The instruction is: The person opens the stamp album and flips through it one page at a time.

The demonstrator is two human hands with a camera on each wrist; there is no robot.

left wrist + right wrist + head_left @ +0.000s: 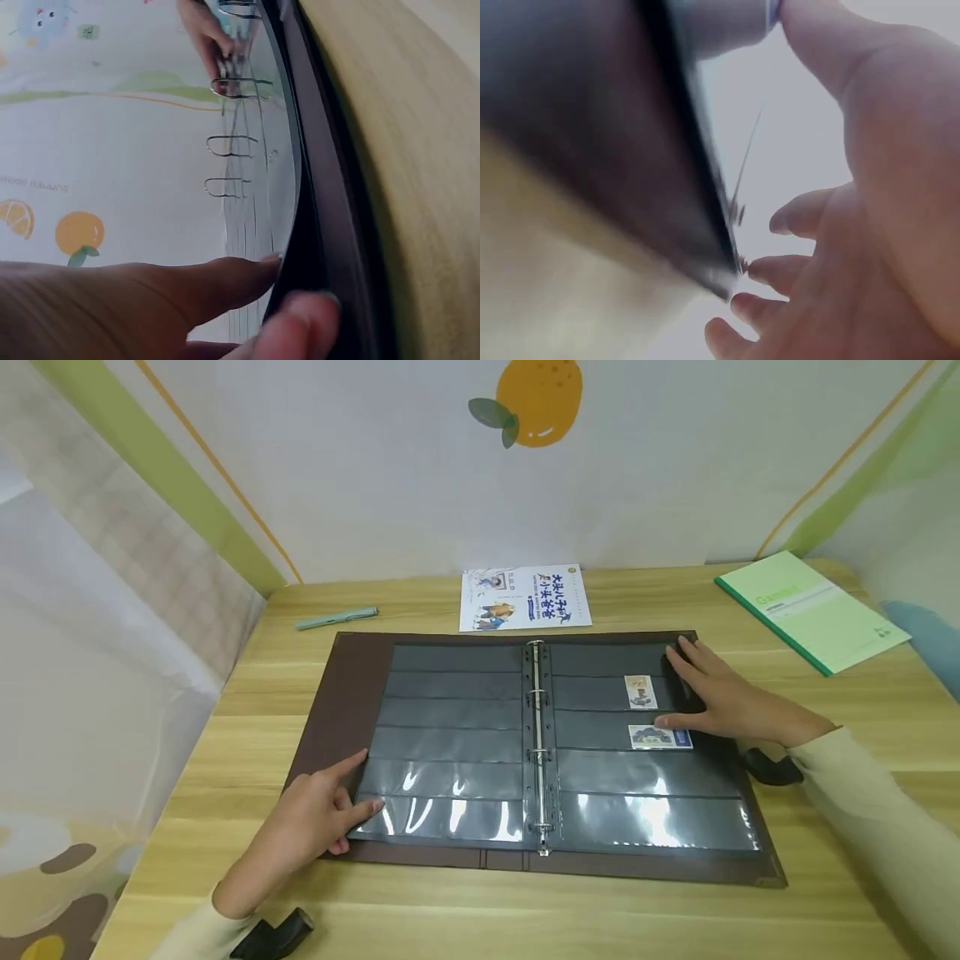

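Both hands lie flat, fingers extended, on the open binder [420, 852]: left hand [307, 822] at its left page edge, right hand [720, 697] (thumb touching a stamp [660, 737]) at its right edge.

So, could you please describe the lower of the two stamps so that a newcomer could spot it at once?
Start at the open brown binder on the wooden table, right-hand page. The right hand lies there, thumb on the stamp. Unlike the upright stamp above, it lies sideways.
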